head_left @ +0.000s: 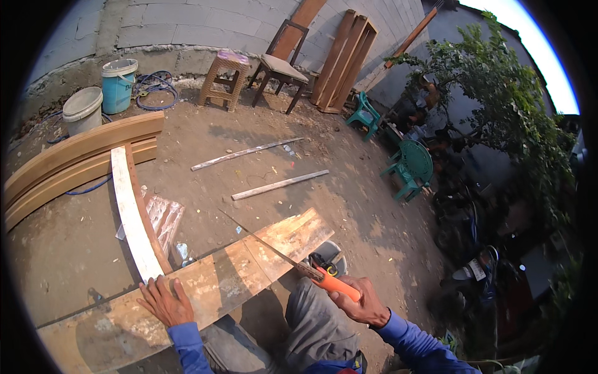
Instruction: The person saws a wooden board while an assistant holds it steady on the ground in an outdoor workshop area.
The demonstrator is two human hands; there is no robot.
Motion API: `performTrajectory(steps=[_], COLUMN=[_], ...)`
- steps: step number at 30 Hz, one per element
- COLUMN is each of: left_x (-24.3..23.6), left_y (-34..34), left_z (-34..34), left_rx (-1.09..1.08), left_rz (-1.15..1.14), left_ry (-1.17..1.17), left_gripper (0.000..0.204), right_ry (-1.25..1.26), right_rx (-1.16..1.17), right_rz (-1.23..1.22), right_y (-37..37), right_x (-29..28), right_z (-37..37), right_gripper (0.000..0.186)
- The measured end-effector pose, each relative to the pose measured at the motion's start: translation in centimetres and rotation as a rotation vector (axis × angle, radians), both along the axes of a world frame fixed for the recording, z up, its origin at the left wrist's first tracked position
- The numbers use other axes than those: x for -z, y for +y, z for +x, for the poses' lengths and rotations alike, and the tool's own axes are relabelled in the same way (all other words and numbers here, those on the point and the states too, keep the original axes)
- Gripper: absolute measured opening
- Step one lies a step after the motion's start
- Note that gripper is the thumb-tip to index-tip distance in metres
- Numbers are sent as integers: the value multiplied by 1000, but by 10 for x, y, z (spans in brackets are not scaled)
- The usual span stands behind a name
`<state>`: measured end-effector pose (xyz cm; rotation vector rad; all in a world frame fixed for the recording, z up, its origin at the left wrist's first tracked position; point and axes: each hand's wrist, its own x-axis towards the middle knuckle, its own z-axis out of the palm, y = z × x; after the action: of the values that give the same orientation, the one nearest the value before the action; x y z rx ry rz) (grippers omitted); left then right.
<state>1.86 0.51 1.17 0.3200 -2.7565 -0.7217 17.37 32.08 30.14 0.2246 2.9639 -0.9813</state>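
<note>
A handsaw (288, 260) with an orange handle is gripped in my right hand (364, 302). Its thin blade slants up and left across a wide, worn wooden board (227, 274), close to a line across the wood; I cannot tell whether the teeth touch it. My left hand (166, 302) lies on the board with its fingers spread, its fingertips beside the end of a white-faced wooden beam (132, 215). My bent knee, in grey trousers (321, 318), is just below the board's right part.
Stacked brown beams (87, 149) lie at the left, near two buckets (118, 84) and a blue hose (156, 90). Two thin wood strips (280, 184) rest on the ground ahead. A stool (225, 78), a chair (281, 65) and green plastic chairs (414, 163) stand farther off; motorcycles (476, 268) are at right.
</note>
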Motion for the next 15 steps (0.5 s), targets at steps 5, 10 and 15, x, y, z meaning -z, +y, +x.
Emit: performTrajectory(steps=[5, 10, 15], left_x=[2, -5, 1], left_y=[1, -4, -13], left_z=[2, 8, 9], left_rx=[12, 5, -1], left_rz=[34, 37, 55], left_ry=[19, 45, -10], left_gripper=[53, 51, 51], right_ry=[136, 170, 39], right_rx=[-541, -517, -862], right_rz=[461, 662, 625], right_y=[-6, -53, -101], right_x=[-74, -113, -89], right_z=[-102, -224, -308], right_gripper=[38, 49, 55])
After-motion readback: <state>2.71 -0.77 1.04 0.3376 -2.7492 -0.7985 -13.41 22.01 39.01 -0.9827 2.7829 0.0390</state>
